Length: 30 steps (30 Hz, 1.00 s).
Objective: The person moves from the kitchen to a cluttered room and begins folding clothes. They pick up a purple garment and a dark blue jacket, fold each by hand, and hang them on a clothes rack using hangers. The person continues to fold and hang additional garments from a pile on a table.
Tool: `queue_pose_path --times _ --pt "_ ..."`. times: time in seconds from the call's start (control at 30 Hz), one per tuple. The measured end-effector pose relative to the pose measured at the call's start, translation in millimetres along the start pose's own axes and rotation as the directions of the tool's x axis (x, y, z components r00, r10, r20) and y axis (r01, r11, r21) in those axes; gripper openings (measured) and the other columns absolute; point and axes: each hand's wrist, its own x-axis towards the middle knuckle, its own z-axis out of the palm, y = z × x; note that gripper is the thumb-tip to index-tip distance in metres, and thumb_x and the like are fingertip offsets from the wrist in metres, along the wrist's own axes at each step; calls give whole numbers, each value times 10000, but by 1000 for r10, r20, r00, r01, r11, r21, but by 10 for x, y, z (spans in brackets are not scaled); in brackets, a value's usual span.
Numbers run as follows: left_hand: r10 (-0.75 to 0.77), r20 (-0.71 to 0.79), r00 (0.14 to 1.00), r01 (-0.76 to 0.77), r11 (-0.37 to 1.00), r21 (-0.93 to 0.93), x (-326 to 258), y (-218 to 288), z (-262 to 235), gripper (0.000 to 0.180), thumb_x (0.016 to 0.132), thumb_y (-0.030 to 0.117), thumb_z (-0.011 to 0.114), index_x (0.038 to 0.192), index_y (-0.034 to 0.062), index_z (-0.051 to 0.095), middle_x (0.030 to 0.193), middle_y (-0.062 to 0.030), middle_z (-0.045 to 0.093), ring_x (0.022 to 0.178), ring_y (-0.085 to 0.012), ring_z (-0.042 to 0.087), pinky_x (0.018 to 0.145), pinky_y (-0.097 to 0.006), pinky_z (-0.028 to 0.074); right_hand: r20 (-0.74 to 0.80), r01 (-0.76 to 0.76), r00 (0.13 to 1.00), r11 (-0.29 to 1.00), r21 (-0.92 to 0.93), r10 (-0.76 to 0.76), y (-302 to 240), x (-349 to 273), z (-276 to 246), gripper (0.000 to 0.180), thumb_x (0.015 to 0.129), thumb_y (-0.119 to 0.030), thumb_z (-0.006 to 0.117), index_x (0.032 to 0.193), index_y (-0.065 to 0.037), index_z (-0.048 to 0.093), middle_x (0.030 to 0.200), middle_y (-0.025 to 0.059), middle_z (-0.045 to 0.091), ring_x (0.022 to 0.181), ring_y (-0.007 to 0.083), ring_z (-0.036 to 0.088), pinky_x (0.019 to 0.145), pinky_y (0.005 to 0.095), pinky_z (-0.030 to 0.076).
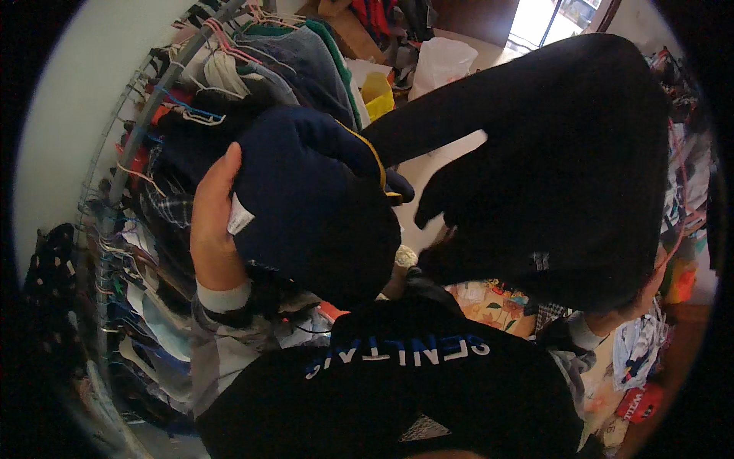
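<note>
The left hand [212, 214] was closed around the outer edge of a navy cloth [306, 168], thumb along its side and the other fingers hidden by the fabric; a small white label [241, 216] stuck out beside the palm. The right hand [648, 289] gripped the lower outer edge of a black garment [550, 168], its fingertips too dark to make out. Both fabrics were up in front of the chest, and the hands stood well apart, probably because that kept the cloth spread and off the things below; whether navy and black were one piece could not be told. The navy part bulged softly, smooth and matte, with thin yellow piping [372, 153] curving along one edge. The black part fell broad and flat, rounded at the top, with a long, narrow strip reaching left. Farther left, a curved metal rail [141, 126] carried clothes on thin hangers, likely to keep them separate. Beyond stood a crumpled white plastic bag [442, 65], and below showed a flower-printed surface [489, 307].
</note>
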Motion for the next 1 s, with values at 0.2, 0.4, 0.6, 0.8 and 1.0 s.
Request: queue_pose_path --times 0.2,0.4,0.6,0.8,1.0 --pt "-15 180 984 -2 995 95 190 206 433 388 927 302 549 1120 -29 603 1018 -136 661 900 -191 647 793 -285 500 547 -432 837 590 682 -19 16 131 -69 288 805 -281 627 730 -11 558 670 83 521 554 193 490 552 287 384" --pt "-146 329 933 -58 841 538 573 340 710 442 927 310 543 1190 -45 568 1135 -163 612 1086 -199 571 921 -288 433 822 -549 475 624 556 -314 -177 145 210 276 787 -275 636 753 -2 612 642 96 581 515 224 559 493 297 380" --pt "-148 622 769 -505 455 733 528 15 1033 519 912 394 539 1212 -29 562 1226 -132 551 1122 -201 510 1001 -294 344 884 -716 264 536 447 -385 -326 12 414 195 814 -202 619 810 -7 614 721 112 599 624 241 611 550 317 420" --pt "-308 617 725 -542 298 786 498 -230 1397 539 934 421 492 1188 -50 557 1185 -123 573 1075 -205 528 965 -272 364 934 -682 253 638 358 -253 -547 -451 635 131 861 -143 588 831 -15 582 694 103 554 612 233 554 568 313 422" --pt "-245 643 725 -330 696 637 395 -388 1539 435 922 316 540 1213 -9 545 1095 -63 598 972 -124 564 834 -252 455 867 -716 495 589 373 53 -774 -954 1129 84 861 -94 563 831 -17 574 695 100 550 608 209 541 577 300 419"
